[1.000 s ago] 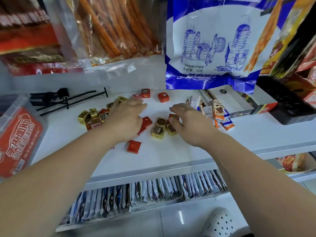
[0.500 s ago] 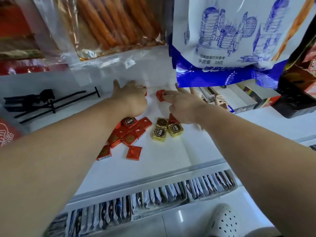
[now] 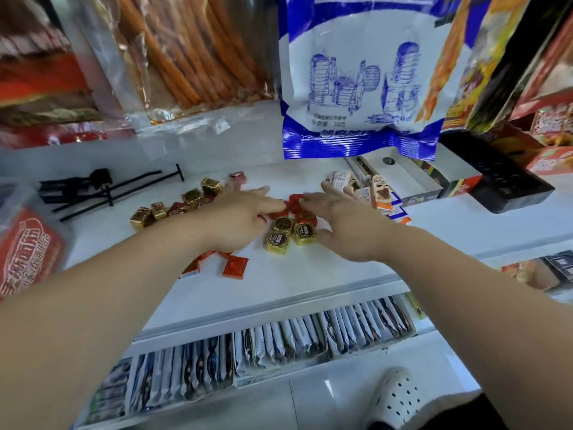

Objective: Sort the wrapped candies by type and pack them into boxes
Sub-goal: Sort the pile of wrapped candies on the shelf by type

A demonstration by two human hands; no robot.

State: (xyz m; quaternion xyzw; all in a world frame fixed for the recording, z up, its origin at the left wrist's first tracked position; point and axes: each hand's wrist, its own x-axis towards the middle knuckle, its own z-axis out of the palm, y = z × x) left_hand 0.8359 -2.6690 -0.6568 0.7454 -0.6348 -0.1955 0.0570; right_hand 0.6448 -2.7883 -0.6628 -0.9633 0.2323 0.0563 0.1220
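Both hands lie palm down on the white shelf. My left hand covers several red square candies, and its fingertips touch a red candy. My right hand reaches the same red candy from the right, fingers spread. Three gold foil candies sit between the hands. More gold candies form a row at the left. Two red candies lie nearer the front edge, and one red candy sits at the back. White and orange candy bars lie beside an open white box.
Snack bags hang low over the shelf: a blue and white bag and a clear bag of orange sticks. Black metal hooks lie at the back left. A black box stands at the right. Sachets fill the lower shelf.
Both hands have drawn back from the rear of the shelf toward the gold candies, bringing red candies with them. The view has tilted, so the left row of gold candies shows again.
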